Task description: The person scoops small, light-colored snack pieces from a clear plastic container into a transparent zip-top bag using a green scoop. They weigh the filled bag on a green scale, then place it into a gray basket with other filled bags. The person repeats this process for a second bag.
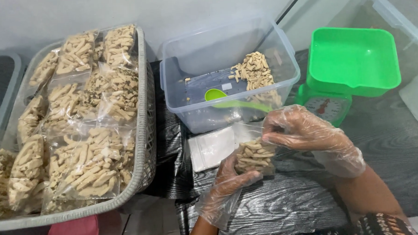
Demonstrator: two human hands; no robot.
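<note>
Plastic-gloved left hand (227, 184) cradles a filled snack bag (255, 155) at table centre while the right hand (300, 130) pinches its top; many packed bags fill the basket (144, 133) at 9 o'clock, few sticks remaining in the tub (285, 59) at 12.

My left hand (227, 184) comes up from below, palm up, fingers curled in a cupping grip. My right hand (302, 130) reaches in from the right, wrist bent, fingertips (271, 137) pinched together just above the left. Both wear loose clear plastic gloves; my forearms are bare.
</note>
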